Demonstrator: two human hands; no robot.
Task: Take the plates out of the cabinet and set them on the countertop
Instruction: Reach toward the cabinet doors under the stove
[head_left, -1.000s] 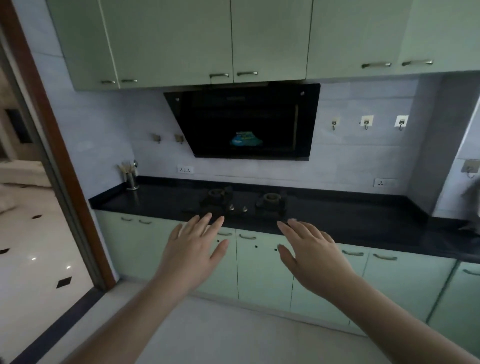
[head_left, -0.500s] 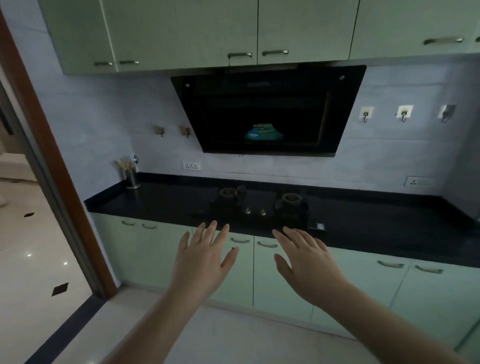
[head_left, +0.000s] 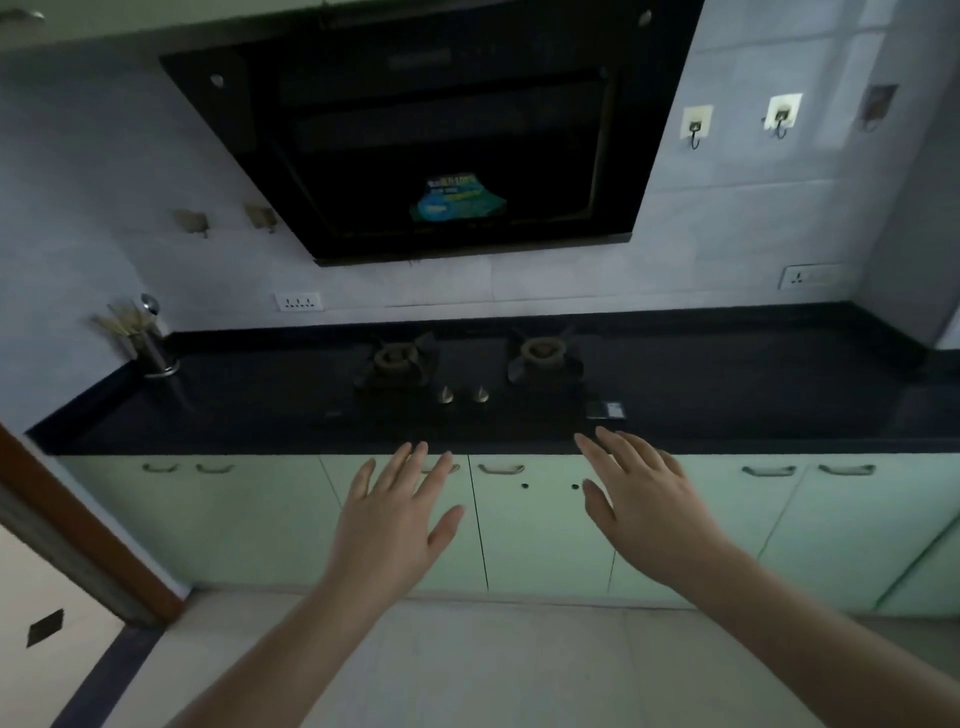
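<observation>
Both hands are hovering with fingers spread, holding nothing: the left hand (head_left: 395, 525) and right hand (head_left: 641, 504) at lower centre, before the countertop (head_left: 753, 395) edge and closed lower cabinet doors (head_left: 540, 525). Plates are not showing.

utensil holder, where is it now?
Head view: the utensil holder stands at the far left end of the black countertop, against the wall, left of the gas hob.

A home kitchen: a two-burner gas hob (head_left: 467, 374) is sunk into a black stone desk (head_left: 753, 395), a black chimney hood (head_left: 441, 130) hangs above, pale green cabinet doors (head_left: 540, 525) run below, and a utensil holder (head_left: 150, 348) stands in the corner.
</observation>
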